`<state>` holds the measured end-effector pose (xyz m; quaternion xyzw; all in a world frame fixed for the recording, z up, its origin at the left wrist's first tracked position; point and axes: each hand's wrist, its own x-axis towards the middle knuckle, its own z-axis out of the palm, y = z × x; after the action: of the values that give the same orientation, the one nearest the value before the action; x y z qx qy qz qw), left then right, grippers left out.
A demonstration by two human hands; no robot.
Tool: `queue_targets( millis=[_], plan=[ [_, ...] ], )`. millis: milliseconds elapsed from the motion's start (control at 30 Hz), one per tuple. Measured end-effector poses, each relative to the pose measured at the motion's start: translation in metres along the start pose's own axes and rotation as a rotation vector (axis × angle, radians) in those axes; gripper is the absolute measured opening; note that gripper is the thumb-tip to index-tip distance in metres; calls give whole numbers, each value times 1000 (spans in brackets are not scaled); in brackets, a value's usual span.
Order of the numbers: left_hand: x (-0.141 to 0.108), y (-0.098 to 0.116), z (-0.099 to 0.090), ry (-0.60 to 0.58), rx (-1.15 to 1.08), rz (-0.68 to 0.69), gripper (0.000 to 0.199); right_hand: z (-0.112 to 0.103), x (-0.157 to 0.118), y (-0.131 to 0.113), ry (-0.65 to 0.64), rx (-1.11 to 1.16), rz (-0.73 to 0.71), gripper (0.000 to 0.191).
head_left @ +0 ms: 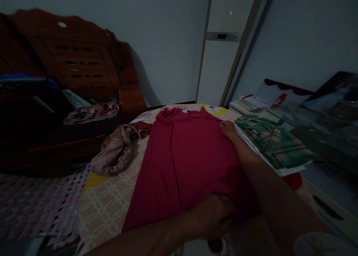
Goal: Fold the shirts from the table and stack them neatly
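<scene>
A: On the patterned bed sheet [112,207], centre of view: red garment [184,162] spread flat, neckline at the far end, hem at the near end.

B: Noted. Hands?

A: Left hand [215,215] at the near hem, knuckles up, fingers [228,211] curled down into the cloth, bunching a fold of the red garment. Right hand [228,129] reaching far along the right edge, resting on the garment near the shoulder; fingers pressed together and flat on the cloth as far as visible, dim light, tips hard to make out.

B: Surroundings?

A: Left of the garment, touching the sheet: crumpled pinkish cloth [114,153], just beside the garment's left edge. Right of the garment: folded green plaid cloth [274,144] lying on a white folded piece, close under the right forearm. Far right: stack of papers [248,103]. Far left: dark wooden bench [72,62] with another patterned cloth [92,112] on it. Far centre: pale door [220,47].
</scene>
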<state>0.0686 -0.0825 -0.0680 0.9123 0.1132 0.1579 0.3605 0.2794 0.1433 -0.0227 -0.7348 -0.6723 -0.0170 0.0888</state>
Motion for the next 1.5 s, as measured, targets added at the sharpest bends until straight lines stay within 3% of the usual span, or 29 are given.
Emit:
queue_targets(
  millis=[100, 200, 433, 567, 733, 1033, 1267, 1500],
  plan=[
    [1, -1, -1, -2, 15, 7, 8, -11, -22, 24, 29, -28, 97, 35],
    [2, -1, -1, 13, -1, 21, 10, -15, -51, 37, -32, -110, 182, 32],
    [2, 2, -1, 36, -9, -45, 12, -15, -92, 32, -162, -151, 165, 36],
    [1, 5, -4, 49, -17, -73, 12, -13, -102, 31, -123, -207, 132, 37],
    [1, 4, -4, 85, -1, -10, 14, -16, -110, 35, -62, -208, 271, 34],
    [-2, 9, -2, 66, 213, 38, 9, -41, -158, 45, -72, -94, 169, 29],
    [1, 9, -1, 62, 237, -6, 6, -32, -197, 54, -86, -115, 137, 22],
    [1, 8, -1, 116, 222, 11, 8, -28, -199, 57, -71, -11, 393, 30]
  ],
)
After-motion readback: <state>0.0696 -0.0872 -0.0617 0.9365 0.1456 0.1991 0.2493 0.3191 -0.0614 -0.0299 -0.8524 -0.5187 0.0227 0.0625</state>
